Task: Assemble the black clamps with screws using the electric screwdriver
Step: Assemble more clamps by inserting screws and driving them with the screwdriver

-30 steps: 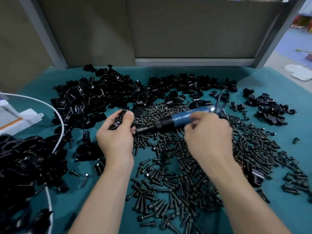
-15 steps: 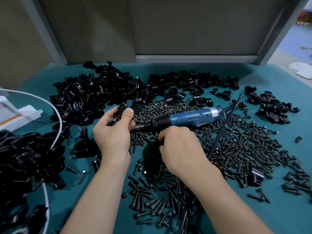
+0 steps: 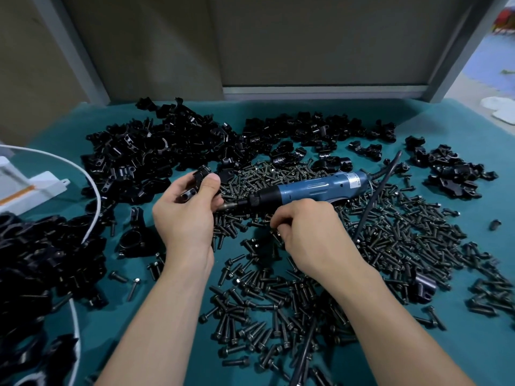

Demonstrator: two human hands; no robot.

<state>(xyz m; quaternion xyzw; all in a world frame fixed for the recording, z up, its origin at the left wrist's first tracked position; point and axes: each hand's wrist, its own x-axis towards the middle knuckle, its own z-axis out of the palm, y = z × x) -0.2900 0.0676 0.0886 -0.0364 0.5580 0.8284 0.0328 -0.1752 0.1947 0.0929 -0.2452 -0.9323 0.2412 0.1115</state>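
My left hand (image 3: 184, 218) grips one clamp (image 3: 198, 181), my right hand (image 3: 308, 231) curls into the loose screws (image 3: 250, 302), catch unclear, and with the screwdriver (image 3: 309, 188) idle I judge most work remains.

Assembly workshop bench, teal mat (image 3: 362, 118), heaps of black clamps (image 3: 145, 151), loose screws (image 3: 278, 296), electric screwdriver (image 3: 312, 188)

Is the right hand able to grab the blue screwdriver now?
Probably yes. The blue screwdriver lies uncovered on the screws just beyond the right hand, though its fingers are curled down among them.
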